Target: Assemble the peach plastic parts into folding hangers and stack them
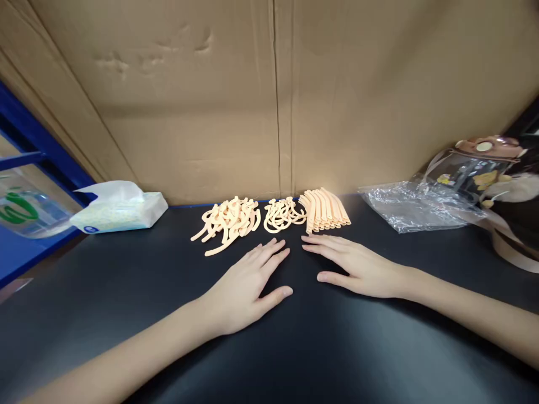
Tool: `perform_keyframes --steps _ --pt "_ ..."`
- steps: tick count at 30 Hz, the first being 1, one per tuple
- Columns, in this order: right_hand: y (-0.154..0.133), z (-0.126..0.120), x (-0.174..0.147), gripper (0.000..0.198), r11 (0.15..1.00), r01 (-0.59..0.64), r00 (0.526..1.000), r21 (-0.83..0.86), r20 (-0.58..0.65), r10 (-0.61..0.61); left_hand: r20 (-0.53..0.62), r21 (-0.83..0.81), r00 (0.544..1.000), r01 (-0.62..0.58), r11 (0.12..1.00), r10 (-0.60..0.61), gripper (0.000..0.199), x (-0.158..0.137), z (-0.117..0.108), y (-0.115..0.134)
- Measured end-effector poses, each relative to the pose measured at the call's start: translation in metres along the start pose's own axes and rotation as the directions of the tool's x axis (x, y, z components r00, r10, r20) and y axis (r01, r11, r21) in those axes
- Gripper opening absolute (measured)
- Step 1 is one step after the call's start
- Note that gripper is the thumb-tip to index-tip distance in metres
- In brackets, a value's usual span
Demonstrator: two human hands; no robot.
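Black table [337, 359]. Tissue pack [126, 217] — blue oval logo, lettering too small to read. Left hand [244, 286], right hand [362, 266] — palms down, fingers extended, thumbs apart, both empty. Just beyond: loose curved pieces [233, 216], stacked tubes [324, 209], looped pieces [278, 210] between.

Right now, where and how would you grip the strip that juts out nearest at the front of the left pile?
Probably pinch the strip by its near, free end, coming from the front with the left hand. That end lies out on the black table, while the far end runs into the tangled pile.
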State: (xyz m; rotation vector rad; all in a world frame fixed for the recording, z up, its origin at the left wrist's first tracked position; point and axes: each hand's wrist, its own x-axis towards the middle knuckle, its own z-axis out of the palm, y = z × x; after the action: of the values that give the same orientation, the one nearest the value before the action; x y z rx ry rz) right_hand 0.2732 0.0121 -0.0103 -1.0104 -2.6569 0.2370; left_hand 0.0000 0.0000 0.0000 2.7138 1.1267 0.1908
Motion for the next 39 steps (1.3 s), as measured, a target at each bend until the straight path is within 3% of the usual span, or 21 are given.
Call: perform_keyframes --steps 10,39 --pt "-0.0036 0.0 0.0016 0.057 0.998 0.026 1.0 -0.064 0.014 -0.025 -0.048 0.003 0.999 -0.02 1.0 0.02 0.06 -0.0004 0.0026 0.0036" --pt "-0.0027 0.0009 0.0013 0.061 0.996 -0.001 0.999 -0.084 0.043 0.004 0.015 0.015 1.0 0.026 1.0 -0.026 0.063 -0.0006 0.0019 0.005"
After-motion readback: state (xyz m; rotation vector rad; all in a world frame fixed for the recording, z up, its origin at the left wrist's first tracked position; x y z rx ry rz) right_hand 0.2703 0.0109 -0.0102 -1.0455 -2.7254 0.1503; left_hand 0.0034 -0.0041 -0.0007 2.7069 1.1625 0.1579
